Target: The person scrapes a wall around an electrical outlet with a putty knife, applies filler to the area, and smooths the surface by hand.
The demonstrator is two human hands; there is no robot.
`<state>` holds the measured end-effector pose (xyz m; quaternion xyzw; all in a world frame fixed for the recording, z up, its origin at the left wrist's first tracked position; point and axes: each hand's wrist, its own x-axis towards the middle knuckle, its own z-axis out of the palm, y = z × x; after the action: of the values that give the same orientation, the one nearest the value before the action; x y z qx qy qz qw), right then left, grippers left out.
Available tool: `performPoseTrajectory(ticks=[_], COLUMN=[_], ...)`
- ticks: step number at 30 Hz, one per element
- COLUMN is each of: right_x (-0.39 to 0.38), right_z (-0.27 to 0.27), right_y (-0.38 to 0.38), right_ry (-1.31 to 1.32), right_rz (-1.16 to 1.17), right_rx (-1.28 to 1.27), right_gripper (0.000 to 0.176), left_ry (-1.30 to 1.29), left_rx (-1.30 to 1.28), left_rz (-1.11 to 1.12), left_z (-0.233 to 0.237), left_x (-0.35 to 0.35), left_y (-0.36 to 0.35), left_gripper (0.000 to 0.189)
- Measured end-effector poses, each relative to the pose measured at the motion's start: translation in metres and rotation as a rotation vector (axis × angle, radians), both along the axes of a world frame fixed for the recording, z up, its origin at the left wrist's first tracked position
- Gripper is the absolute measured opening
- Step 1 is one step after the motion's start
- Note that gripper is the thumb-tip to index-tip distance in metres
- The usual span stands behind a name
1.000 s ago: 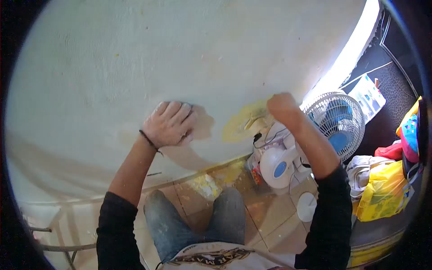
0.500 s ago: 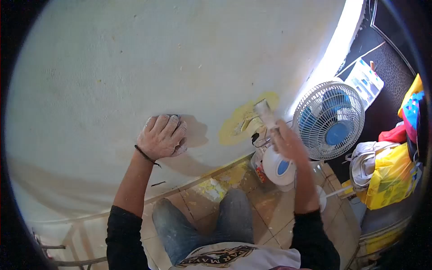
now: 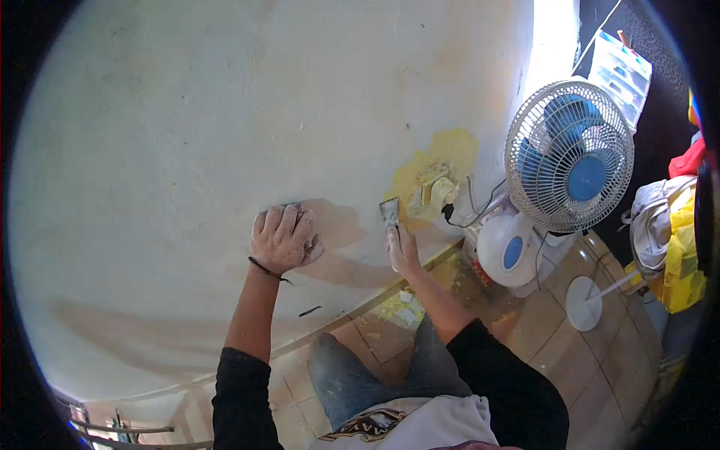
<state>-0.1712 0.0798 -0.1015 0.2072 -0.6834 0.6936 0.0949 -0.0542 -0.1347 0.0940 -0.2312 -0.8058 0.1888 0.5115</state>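
My left hand (image 3: 283,238), dusted with white powder, is pressed against the pale wall (image 3: 225,112). Its fingers are curled, and a dark edge shows past the fingertips; what lies under them is hidden. In my right hand (image 3: 403,251) is a scraper (image 3: 389,213), gripped by its handle, with its flat blade pointing up at the wall. To the right of the blade, a yellow patch (image 3: 457,150) of bared wall surrounds a socket with a plug (image 3: 442,193) in it.
A fan (image 3: 570,157) with blue blades stands at the right, beside a white appliance (image 3: 512,250) with a blue oval. Its cable hangs near the socket. Paint flakes (image 3: 405,307) lie on the tiled floor. A yellow bag (image 3: 679,255) sits at the far right.
My right hand has moved left with the scraper, away from the yellow patch and socket. My left hand stays on the wall with its fingers curled. The whole view has shifted.
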Motion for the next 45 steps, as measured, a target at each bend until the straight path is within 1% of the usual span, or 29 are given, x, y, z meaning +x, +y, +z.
performPoseTrajectory(ticks=[1,3,5,7,8,10,11,12,14,16,17,19,20,22,23,25,26,28,29,31,32,34,35,36,37,40,41,43,45], right_x=[-0.007,-0.02,-0.009,0.004,0.008,0.018,0.012,0.01,0.009,0.003,0.014,0.032,0.027,0.015,0.006,-0.01,-0.011,-0.009,-0.005,0.005,0.002,-0.002,-0.01,-0.01,-0.008,-0.006,-0.01,-0.013,-0.018], right_z=[0.003,0.019,0.029,0.034,0.026,0.012,0.008,0.018,0.027,0.035,0.035,0.036,0.034,0.036,0.036,0.074,0.09,0.112,0.108,0.09,0.083,0.082,0.082,0.104,0.115,0.104,0.092,0.105,0.121], right_y=[-0.006,-0.012,-0.011,-0.013,-0.016,-0.023,-0.025,-0.024,-0.023,-0.025,-0.026,-0.027,-0.027,-0.029,-0.027,-0.012,-0.005,0.002,0.0,-0.008,-0.009,-0.006,-0.001,0.011,0.018,0.008,0.001,0.005,0.011], right_ry=[0.098,0.108,0.109,0.235,0.236,-0.028,-0.025,-0.046,-0.09,0.025,0.02,-0.218,-0.212,0.05,0.043,-0.099,-0.102,-0.342,-0.34,-0.18,-0.175,-0.286,-0.287,-0.342,-0.397,-0.356,-0.289,-0.302,-0.33], right_rz=[-0.078,-0.107,-0.144,-0.296,-0.299,-0.152,-0.152,-0.157,-0.169,-0.232,-0.234,-0.113,-0.114,-0.33,-0.334,-0.289,-0.299,-0.137,-0.14,-0.216,-0.219,-0.176,-0.176,-0.113,-0.052,-0.143,-0.179,-0.167,-0.158], right_rx=[-0.005,-0.014,-0.012,0.012,0.007,-0.03,-0.038,-0.038,-0.039,-0.065,-0.067,-0.065,-0.068,-0.01,-0.009,-0.092,-0.093,-0.273,-0.276,-0.316,-0.32,-0.35,-0.355,-0.392,-0.428,-0.399,-0.405,-0.423,-0.443], right_gripper=[0.02,0.019,0.02,0.021,0.021,0.021,0.021,0.021,0.021,0.021,0.021,0.024,0.024,0.029,0.029,0.035,0.035,0.04,0.04,0.04,0.04,0.038,0.038,0.038,0.037,0.037,0.037,0.038,0.038], left_ry=[-0.001,0.007,-0.003,-0.004,-0.001,0.006,0.004,-0.003,-0.021,-0.021,-0.03,-0.028,-0.026,-0.021,-0.01,-0.005,-0.007,-0.006,-0.023,-0.033,-0.038,-0.039,-0.029,-0.026,-0.035,-0.029,-0.016,-0.002,-0.022], left_rx=[-0.011,-0.018,-0.023,-0.03,-0.031,-0.04,-0.036,-0.031,-0.039,-0.04,-0.038,-0.036,-0.035,-0.038,-0.051,-0.062,-0.051,-0.042,-0.04,-0.041,-0.034,-0.033,-0.035,-0.037,-0.038,-0.032,-0.034,-0.037,-0.037], left_rz=[0.005,0.017,0.033,0.04,0.043,0.045,0.047,0.05,0.056,0.061,0.066,0.068,0.064,0.059,0.056,0.039,0.032,0.021,0.035,0.045,0.042,0.035,0.04,0.044,0.04,0.055,0.03,0.007,0.037], left_z=[0.001,-0.001,-0.002,-0.002,-0.002,0.0,0.002,0.003,0.003,0.001,-0.003,-0.003,-0.004,0.0,0.001,-0.001,-0.002,-0.003,-0.002,-0.001,-0.002,0.0,0.002,0.002,0.003,0.003,0.0,0.001,0.0], left_x=[0.0,0.0,0.0,-0.001,-0.001,0.001,0.002,0.003,0.003,0.001,0.0,0.0,0.001,0.0,0.001,0.0,-0.001,-0.001,0.001,0.002,0.002,0.0,0.001,0.003,0.004,0.003,0.001,0.0,0.001], left_y=[0.0,0.0,-0.001,0.0,0.0,0.002,0.004,0.004,0.004,0.002,-0.001,-0.001,0.0,-0.001,-0.001,0.0,-0.002,-0.001,0.0,0.0,-0.001,0.0,0.001,0.002,0.003,0.005,0.002,0.001,0.001], left_gripper=[0.036,0.037,0.038,0.039,0.041,0.042,0.04,0.037,0.038,0.039,0.04,0.041,0.041,0.042,0.042,0.042,0.042,0.042,0.042,0.043,0.042,0.042,0.041,0.04,0.04,0.04,0.04,0.04,0.04])
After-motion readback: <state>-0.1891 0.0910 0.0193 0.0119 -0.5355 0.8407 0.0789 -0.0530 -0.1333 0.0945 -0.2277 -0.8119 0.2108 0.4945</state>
